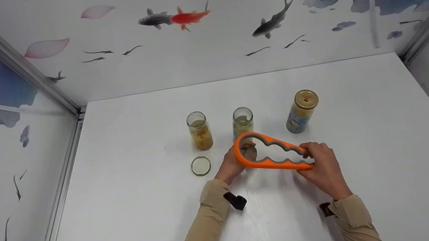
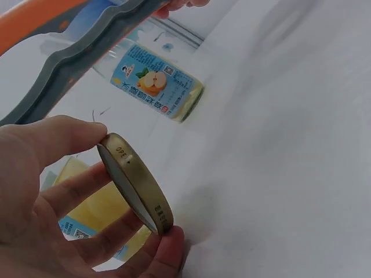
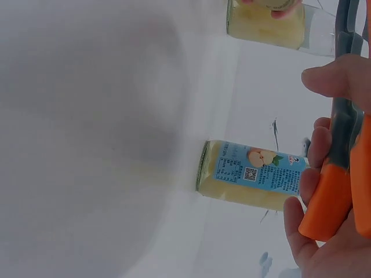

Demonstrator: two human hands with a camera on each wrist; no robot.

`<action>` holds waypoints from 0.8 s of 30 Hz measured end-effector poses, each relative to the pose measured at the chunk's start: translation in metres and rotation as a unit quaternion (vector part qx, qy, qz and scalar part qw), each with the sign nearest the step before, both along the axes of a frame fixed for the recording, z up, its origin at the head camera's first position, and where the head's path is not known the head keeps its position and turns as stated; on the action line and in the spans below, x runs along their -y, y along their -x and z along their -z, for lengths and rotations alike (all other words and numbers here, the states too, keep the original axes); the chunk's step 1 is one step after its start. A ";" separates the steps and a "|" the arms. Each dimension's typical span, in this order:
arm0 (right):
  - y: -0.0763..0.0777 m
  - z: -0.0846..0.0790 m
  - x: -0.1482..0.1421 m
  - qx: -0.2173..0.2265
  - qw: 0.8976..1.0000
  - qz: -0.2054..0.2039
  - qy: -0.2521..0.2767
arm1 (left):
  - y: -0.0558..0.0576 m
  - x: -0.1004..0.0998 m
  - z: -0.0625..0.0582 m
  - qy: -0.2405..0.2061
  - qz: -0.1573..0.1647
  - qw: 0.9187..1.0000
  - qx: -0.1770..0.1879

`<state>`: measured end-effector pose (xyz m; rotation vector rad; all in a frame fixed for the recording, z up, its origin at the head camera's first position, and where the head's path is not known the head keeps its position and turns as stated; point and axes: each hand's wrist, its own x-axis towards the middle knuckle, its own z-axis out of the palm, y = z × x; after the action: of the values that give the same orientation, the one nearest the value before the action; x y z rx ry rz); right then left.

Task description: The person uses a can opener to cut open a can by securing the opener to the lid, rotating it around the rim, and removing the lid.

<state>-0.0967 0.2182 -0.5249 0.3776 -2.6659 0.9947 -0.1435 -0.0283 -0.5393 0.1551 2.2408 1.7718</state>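
My left hand (image 1: 230,165) pinches a gold jar lid (image 2: 139,184) by its rim between thumb and fingers, its pale inner side partly showing. The right hand (image 1: 327,171) grips the handle end of an orange jar opener (image 1: 278,165) with grey wavy inner edges. The opener's rounded end is over the left hand in the head view. Just beyond that hand stands an uncovered glass jar (image 1: 242,120), its lower part hidden by the opener and hand. Another uncovered jar (image 1: 201,137) with yellowish contents stands to its left.
A jar with its gold lid on (image 1: 302,111) stands upright at the right, with a blue fruit label. A loose lid (image 1: 201,166) lies on the white table (image 1: 129,235) in front of the left jar. Printed panels (image 1: 221,51) wall the back and sides.
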 end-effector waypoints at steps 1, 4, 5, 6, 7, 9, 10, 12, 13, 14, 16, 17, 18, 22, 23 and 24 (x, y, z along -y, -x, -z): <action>0.000 0.001 -0.001 -0.001 1.000 0.000 0.002 | 0.001 0.000 -0.001 0.014 0.003 1.000 -0.009; -0.002 0.002 -0.003 -0.006 1.000 0.001 0.006 | 0.002 -0.001 -0.004 0.067 0.015 0.997 -0.039; -0.002 0.002 -0.003 -0.007 1.000 0.002 0.008 | 0.002 -0.002 -0.005 0.087 0.017 0.995 -0.048; -0.002 0.002 -0.004 -0.006 1.000 0.003 0.010 | 0.002 -0.002 -0.005 0.108 0.018 0.992 -0.060; -0.003 0.002 -0.004 -0.003 1.000 0.006 0.011 | 0.002 -0.003 -0.006 0.131 0.017 0.989 -0.072; -0.004 0.003 -0.005 0.005 1.000 0.010 0.012 | 0.001 -0.006 -0.006 0.165 0.005 0.982 -0.087; -0.005 0.003 -0.005 0.011 1.000 0.012 0.012 | 0.000 -0.007 -0.006 0.179 -0.004 0.980 -0.087; -0.006 0.003 -0.006 0.020 1.000 0.017 0.011 | -0.002 -0.011 -0.006 0.213 -0.018 0.972 -0.094; -0.006 0.004 -0.006 0.022 1.000 0.018 0.010 | -0.004 -0.012 -0.006 0.230 -0.020 0.968 -0.097; -0.006 0.004 -0.007 0.022 1.000 0.019 0.011 | -0.005 -0.013 -0.006 0.244 -0.021 0.964 -0.100; -0.007 0.004 -0.007 0.024 0.999 0.022 0.013 | -0.009 -0.015 -0.006 0.277 -0.016 0.953 -0.121; -0.008 0.004 -0.008 0.024 0.999 0.022 0.015 | -0.010 -0.016 -0.006 0.293 -0.011 0.946 -0.138; -0.008 0.004 -0.008 0.025 0.999 0.023 0.016 | -0.011 -0.016 -0.005 0.304 -0.009 0.941 -0.152; -0.009 0.005 -0.010 0.034 0.999 0.029 0.019 | -0.015 -0.018 -0.002 0.340 -0.006 0.920 -0.194; -0.010 0.005 -0.010 0.035 0.999 0.031 0.019 | -0.016 -0.019 -0.001 0.348 -0.006 0.916 -0.199; -0.010 0.005 -0.010 0.037 0.999 0.032 0.017 | -0.017 -0.019 0.000 0.354 -0.007 0.913 -0.204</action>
<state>-0.0865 0.2286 -0.5299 0.2502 -2.7042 1.0524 -0.1269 -0.0089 -0.5394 0.3768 3.0267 0.8736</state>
